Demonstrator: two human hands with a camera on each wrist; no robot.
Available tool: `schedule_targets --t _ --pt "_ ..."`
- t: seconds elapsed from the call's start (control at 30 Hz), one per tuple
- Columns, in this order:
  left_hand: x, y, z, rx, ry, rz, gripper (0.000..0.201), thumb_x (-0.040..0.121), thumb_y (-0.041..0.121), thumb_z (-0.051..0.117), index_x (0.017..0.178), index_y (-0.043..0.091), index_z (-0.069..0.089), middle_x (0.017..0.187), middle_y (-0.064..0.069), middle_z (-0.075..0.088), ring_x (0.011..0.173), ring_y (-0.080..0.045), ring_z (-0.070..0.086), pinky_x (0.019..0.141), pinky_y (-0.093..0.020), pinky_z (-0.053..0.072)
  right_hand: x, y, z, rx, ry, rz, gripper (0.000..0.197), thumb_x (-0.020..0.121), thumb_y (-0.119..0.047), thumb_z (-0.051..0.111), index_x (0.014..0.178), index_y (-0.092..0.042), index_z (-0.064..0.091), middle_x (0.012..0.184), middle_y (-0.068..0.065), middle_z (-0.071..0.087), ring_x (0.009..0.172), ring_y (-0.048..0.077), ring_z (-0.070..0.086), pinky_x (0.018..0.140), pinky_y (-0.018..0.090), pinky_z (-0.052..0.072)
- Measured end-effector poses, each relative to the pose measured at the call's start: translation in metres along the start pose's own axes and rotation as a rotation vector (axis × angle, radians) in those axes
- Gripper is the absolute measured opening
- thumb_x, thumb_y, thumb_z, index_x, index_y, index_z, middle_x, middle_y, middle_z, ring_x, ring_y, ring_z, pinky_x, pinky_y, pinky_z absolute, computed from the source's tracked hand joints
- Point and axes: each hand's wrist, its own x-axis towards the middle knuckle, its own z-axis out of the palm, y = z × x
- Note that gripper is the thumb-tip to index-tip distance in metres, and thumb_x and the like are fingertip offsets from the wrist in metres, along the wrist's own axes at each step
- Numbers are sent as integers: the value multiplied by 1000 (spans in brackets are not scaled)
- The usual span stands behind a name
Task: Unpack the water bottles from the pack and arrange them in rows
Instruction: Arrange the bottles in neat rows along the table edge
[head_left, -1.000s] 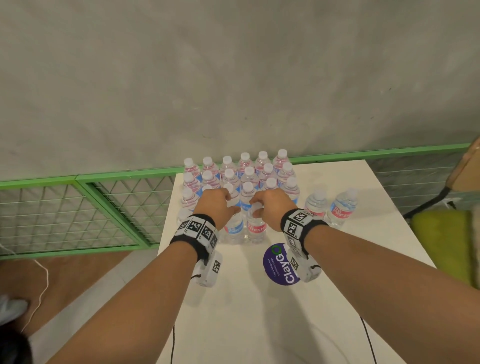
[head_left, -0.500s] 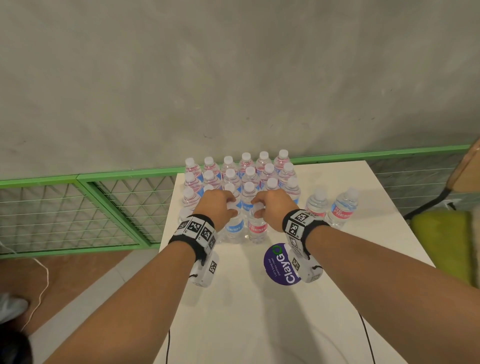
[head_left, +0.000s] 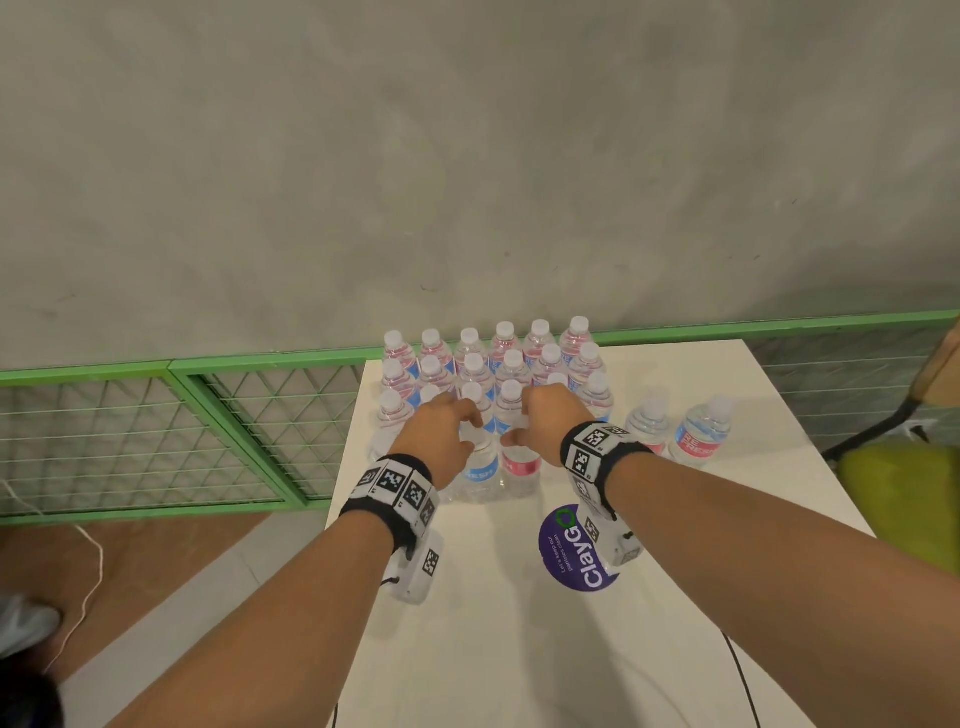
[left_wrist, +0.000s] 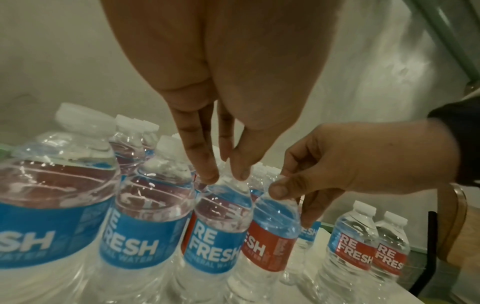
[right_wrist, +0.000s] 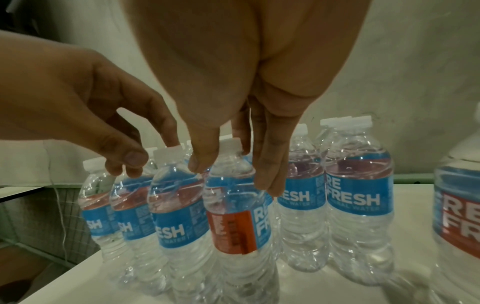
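Several clear water bottles (head_left: 511, 358) with white caps stand in rows at the far end of the white table (head_left: 675, 519). In front of them stand a blue-label bottle (head_left: 480, 473) and a red-label bottle (head_left: 521, 467), side by side. My left hand (left_wrist: 224, 175) pinches the neck of the blue-label bottle (left_wrist: 218, 236) between thumb and fingers. My right hand (right_wrist: 233, 174) holds the red-label bottle (right_wrist: 231, 232) at its shoulder, thumb on one side and fingers on the other. Both bottles stand upright on the table.
Two more bottles (head_left: 647, 426) (head_left: 704, 431) stand apart to the right of the rows. A round purple sticker (head_left: 576, 551) lies on the table under my right wrist. A green mesh fence (head_left: 208, 431) runs at the left, and a yellow-green seat (head_left: 904, 493) is at the right.
Both hands stay on the tops of the same two front bottles. Their fingers look a little more spread than before. The bottles have hardly shifted.
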Motion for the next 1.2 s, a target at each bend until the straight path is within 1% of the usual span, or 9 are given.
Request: schedule_targets --t 0.13,0.23,0.33,0.43,0.57,0.77,0.87,1.07,1.2 --pt "0 1 2 -11 18 12 23 84 9 66 103 22 63 111 -1 56 97 -21 57 84 -29 46 -3 2 -2 15 -20 -31 56 76 -48 75 116 -15 56 107 5 61 96 25 60 79 34 52" --pt "1 2 2 -5 26 14 18 86 7 63 99 19 66 111 -3 57 94 -22 58 79 -24 41 -5 5 -5 -21 -69 -139 43 75 -25 72 117 -24 60 112 5 61 99 25 60 80 34 52" --pt "2 0 2 -6 27 10 18 87 8 62 101 18 68 111 -2 58 100 -22 56 80 -24 40 -6 5 -8 -42 -108 -157 38 78 -10 63 115 -20 65 111 7 61 99 25 60 79 31 51" --pt "2 -2 2 1 34 9 19 87 9 62 102 19 67 106 0 58 98 -22 57 80 -24 39 -4 6 -5 -35 -65 -127 35 83 -16 65 118 -15 64 114 9 64 100 25 61 76 28 47" --pt "0 -5 3 27 39 28 23 85 11 66 105 22 63 111 0 58 101 -21 53 83 -27 41 -2 5 -3 -39 -63 -76 53 81 -36 74 126 -12 58 119 10 60 106 27 59 86 34 50" --pt "-5 -13 7 221 50 7 51 75 22 75 118 33 50 122 6 53 111 -23 40 95 -35 42 -5 10 -2 -57 -94 -206 48 79 -6 69 124 -22 60 116 9 58 105 27 58 86 32 48" --pt "-8 -16 12 253 52 -9 59 75 22 74 124 36 44 121 6 53 110 -24 40 94 -35 42 -6 11 4 -27 -54 -157 45 78 -13 71 122 -21 59 111 9 57 100 28 59 84 34 50" --pt "-10 -21 13 208 14 -86 64 75 -6 57 130 26 46 123 -1 49 112 -27 38 94 -32 41 -6 13 19 119 -10 -99 40 78 -21 74 111 -15 53 103 6 60 93 25 60 79 35 52" --pt "-8 -27 13 210 12 -105 51 79 1 65 122 26 52 121 1 50 113 -25 40 93 -31 42 -4 15 19 135 -14 -77 41 76 -26 76 106 -15 51 100 5 61 89 23 59 78 38 53"
